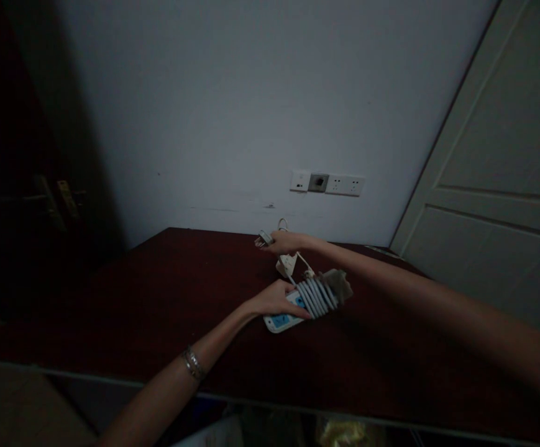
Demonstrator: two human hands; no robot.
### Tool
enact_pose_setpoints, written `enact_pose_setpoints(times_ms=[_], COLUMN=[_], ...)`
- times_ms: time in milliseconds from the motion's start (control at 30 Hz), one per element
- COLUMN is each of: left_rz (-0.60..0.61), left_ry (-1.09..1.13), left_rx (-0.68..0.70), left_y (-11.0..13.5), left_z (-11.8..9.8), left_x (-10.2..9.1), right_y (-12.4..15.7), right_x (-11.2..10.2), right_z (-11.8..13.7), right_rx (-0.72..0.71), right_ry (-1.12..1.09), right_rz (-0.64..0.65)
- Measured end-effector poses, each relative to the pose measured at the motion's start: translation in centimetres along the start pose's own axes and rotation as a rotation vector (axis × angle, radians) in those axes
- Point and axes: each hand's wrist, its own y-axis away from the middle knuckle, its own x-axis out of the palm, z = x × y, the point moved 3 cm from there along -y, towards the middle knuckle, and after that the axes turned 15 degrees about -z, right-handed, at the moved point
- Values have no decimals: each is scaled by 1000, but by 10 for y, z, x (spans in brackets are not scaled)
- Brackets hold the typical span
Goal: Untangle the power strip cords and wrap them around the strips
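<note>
A white power strip (279,320) with blue sockets lies on the dark red table (158,310), its white cable (317,294) wound round it in several turns. My left hand (276,299) rests closed on the strip's near end and holds it. My right hand (284,241) is raised a little farther back, pinched shut on the loose end of the cable near its plug (265,239). A white plug or adapter (287,265) hangs just below that hand. A bracelet (193,364) sits on my left wrist.
White wall sockets (328,183) are set in the wall behind the table. A pale door (498,186) stands at the right, a dark door with a handle (55,198) at the left. The room is dim.
</note>
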Motion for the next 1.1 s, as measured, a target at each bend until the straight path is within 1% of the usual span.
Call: enact_pose_setpoints(times_ms=[67,100,233,300,367,433,567,633,733,800,867,933,1000,1100], left_rz=[-68,-103,-223,-263,-288,-300,-335,-361,-405,-429,-451,-500,-573,-662], left_ry=[31,44,84,133,182,209,226,239,280,312,330,343,385,462], left_rx=[-46,-69,-112,-90,-70,-78,-116,-125,-76,-20,11,2,-32,-88], left_y=[-5,-7,-12,-13,-15,-17,-22,-23,-22,-21,-22,-25,-29,-32], left_z=[5,8,10,8,9,13,26,27,23,19,20,27,38,51], left_x=[-3,-4,-10,-12,-12,-12,-12,-13,-15,-17,-19,-21,-24,-28], right_y=[2,3,11,16,21,26,38,43,46,44,41,39,40,47], right_x=[-2,-4,-12,-12,-9,-5,6,12,22,29,36,43,51,61], right_z=[8,12,21,23,22,18,6,1,-2,-3,-4,-7,-10,-14], right_rx=[-12,-24,-182,-271,-302,-271,-95,-20,50,68,78,110,162,183], right_ry=[189,236,184,173,153,78,-176,-286,-396,-453,-518,-585,-626,-616], right_rz=[98,97,-87,-154,-197,-224,-321,-378,-419,-418,-415,-426,-456,-518])
